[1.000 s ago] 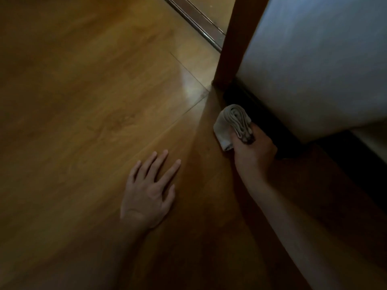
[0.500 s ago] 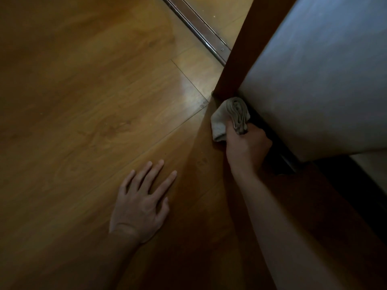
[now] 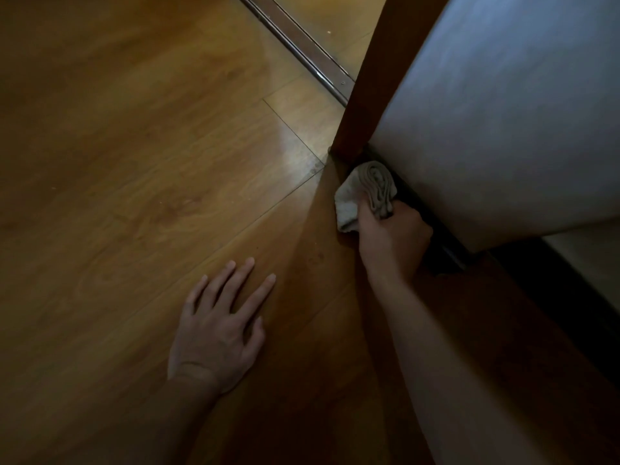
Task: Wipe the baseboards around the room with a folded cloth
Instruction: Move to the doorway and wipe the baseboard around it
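My right hand (image 3: pixel 392 239) grips a folded beige cloth (image 3: pixel 367 193) and holds it against the dark baseboard (image 3: pixel 446 250) at the foot of the white wall (image 3: pixel 503 112), close to the brown door frame (image 3: pixel 372 82). The cloth's folds stick out above my fist. Much of the baseboard lies in deep shadow. My left hand (image 3: pixel 218 327) rests flat on the wooden floor (image 3: pixel 134 162) with its fingers spread, a little to the left of the right arm.
A metal door threshold strip (image 3: pixel 302 48) crosses the floor at the top, running to the door frame. Lighter floor lies beyond it. A second dark stretch of baseboard (image 3: pixel 577 303) continues along the right edge past a wall corner.
My right hand has slid the cloth along the baseboard toward the door frame. My left hand has stayed planted on the floor while the view has shifted slightly.
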`<control>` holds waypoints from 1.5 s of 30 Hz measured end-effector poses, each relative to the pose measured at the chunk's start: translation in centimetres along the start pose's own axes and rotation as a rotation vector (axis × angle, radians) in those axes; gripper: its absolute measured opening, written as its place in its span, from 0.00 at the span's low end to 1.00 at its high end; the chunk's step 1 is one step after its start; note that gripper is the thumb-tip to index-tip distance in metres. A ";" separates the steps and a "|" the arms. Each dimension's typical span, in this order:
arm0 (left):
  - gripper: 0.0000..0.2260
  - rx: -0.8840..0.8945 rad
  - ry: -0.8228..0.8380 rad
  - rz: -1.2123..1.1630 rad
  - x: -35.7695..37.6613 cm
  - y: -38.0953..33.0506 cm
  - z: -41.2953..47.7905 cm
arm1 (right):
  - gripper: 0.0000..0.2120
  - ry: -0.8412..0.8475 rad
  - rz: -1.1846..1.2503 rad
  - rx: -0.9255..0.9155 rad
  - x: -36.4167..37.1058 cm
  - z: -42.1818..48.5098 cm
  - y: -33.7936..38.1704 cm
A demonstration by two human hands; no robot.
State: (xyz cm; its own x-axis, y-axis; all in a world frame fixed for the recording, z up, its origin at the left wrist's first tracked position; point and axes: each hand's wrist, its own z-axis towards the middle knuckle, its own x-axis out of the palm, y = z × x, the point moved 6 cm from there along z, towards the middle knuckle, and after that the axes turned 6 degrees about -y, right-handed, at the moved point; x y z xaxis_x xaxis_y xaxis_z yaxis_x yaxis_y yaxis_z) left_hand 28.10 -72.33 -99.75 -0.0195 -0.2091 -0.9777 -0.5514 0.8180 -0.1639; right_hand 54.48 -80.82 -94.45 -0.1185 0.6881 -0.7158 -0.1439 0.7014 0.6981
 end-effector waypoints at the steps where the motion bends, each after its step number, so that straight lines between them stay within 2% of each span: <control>1: 0.26 -0.001 -0.004 -0.003 0.0 0.0 0.0 | 0.12 0.004 -0.013 -0.016 0.1 0.1 0.4; 9: 0.27 -0.004 -0.002 0.003 0.0 0.0 0.0 | 0.16 -0.074 -0.091 -0.048 -4.0 -1.5 -2.9; 14: 0.27 -0.012 -0.006 0.015 0.0 -0.1 -0.1 | 0.15 -0.047 -0.078 -0.053 -2.7 -0.9 -1.5; 20: 0.26 -0.005 -0.004 0.012 -0.4 -0.3 -0.1 | 0.17 -0.086 -0.144 -0.065 -5.1 -2.4 -3.8; 28: 0.27 -0.026 0.024 0.012 -1.0 -1.0 -0.2 | 0.16 -0.007 -0.090 -0.135 -4.9 -1.7 -1.9; 30: 0.27 0.015 0.023 -0.001 -1.0 -1.2 0.3 | 0.18 -0.001 -0.077 -0.137 -4.2 -2.3 -2.1; 34: 0.27 0.240 0.038 0.002 -1.1 -2.6 2.3 | 0.19 -0.035 -0.031 -0.107 -3.6 -2.3 -2.7; 38: 0.26 0.235 0.029 0.013 -0.7 -3.6 3.6 | 0.15 -0.085 0.057 -0.046 -4.2 -2.4 -3.2; 41: 0.27 0.236 0.025 0.044 -0.4 -3.7 3.8 | 0.16 -0.140 0.018 -0.065 -4.6 -2.3 -3.2; 45: 0.28 0.236 0.026 0.030 -0.3 -3.6 3.9 | 0.18 -0.132 -0.049 -0.114 -3.3 -1.3 -1.8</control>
State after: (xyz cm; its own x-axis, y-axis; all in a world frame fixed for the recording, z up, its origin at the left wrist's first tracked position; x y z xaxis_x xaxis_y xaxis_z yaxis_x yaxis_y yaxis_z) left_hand 33.37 -73.13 -99.38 -0.0559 -0.1939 -0.9794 -0.3398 0.9261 -0.1639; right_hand 53.82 -84.59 -93.36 0.0205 0.6770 -0.7357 -0.2581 0.7145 0.6503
